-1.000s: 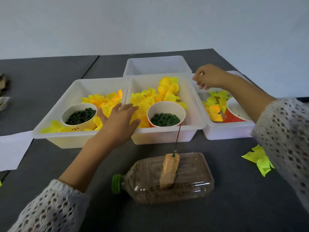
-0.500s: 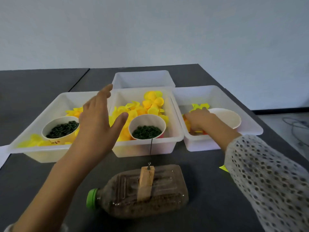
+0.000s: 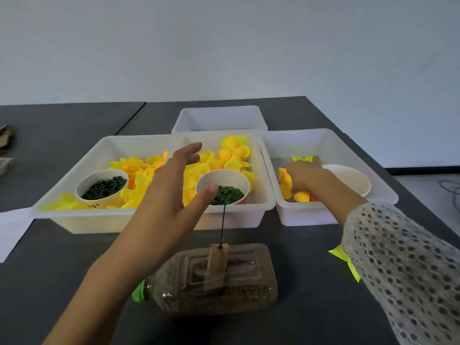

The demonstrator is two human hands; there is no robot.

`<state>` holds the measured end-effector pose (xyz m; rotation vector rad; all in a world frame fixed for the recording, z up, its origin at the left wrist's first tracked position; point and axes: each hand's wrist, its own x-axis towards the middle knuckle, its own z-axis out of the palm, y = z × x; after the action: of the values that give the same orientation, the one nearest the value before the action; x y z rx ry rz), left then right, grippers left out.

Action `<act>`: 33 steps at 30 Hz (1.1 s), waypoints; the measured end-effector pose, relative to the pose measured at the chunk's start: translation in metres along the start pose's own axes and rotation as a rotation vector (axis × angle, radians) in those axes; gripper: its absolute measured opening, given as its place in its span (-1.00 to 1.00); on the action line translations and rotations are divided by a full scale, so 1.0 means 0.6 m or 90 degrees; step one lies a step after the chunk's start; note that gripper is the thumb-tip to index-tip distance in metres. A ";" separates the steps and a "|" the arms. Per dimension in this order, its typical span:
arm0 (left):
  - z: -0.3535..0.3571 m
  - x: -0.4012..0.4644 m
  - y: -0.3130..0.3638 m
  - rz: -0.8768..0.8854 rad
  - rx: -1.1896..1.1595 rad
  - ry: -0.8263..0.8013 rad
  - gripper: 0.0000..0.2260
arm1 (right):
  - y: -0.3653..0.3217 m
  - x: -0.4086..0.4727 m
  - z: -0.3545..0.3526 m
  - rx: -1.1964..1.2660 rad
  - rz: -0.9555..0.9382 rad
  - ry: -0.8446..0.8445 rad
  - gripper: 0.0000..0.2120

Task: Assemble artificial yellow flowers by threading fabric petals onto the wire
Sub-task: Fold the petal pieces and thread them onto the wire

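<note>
Head view, looking down at two bare hands over a dark table point(image 3: 62, 257). Left hand point(image 3: 169, 192) up in the air, fingers spread apart and straight, holding nothing. Under its fingers, a middle bin point(image 3: 266, 205) full of yellow petals point(image 3: 234, 150); just past its thumb, a white cup point(image 3: 239, 176) of little green rings point(image 3: 227, 195). To the left of that hand, another bin point(image 3: 99, 148) with more petals and a second cup point(image 3: 102, 186) of green rings. Right hand point(image 3: 305, 176) down inside the right bin point(image 3: 336, 215), fingers curled on top of a small pile of orange-yellow petals point(image 3: 286, 181). Cannot tell for sure whether a petal is pinched yet; fingertips hidden. Close behind that hand, one more white cup point(image 3: 348, 179). Below and between both hands, a plastic bottle point(image 3: 214, 280) on its side with a wood block point(image 3: 216, 260) taped on, and the thin wire point(image 3: 223, 225) standing straight up out of it. Nothing on the wire so far. Step in hand, most likely: picking the first petal. Next move, probably: lift one petal only, bring it back toward the wire, find the tiny hole in the middle, and push it down over the tip. Needs a soft, careful pinch, since petals stick together and the wire is thin and wobbly.
</note>
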<state>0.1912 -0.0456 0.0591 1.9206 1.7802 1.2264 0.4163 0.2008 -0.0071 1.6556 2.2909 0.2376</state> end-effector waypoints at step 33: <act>0.073 -0.237 0.058 -0.112 -0.494 0.031 -0.64 | -0.182 -0.538 0.023 1.379 -0.154 -0.063 -0.80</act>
<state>0.2610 -0.1675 -0.0014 1.2693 1.1804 1.5876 0.4160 -0.1401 -0.0060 1.4041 2.1239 -3.0322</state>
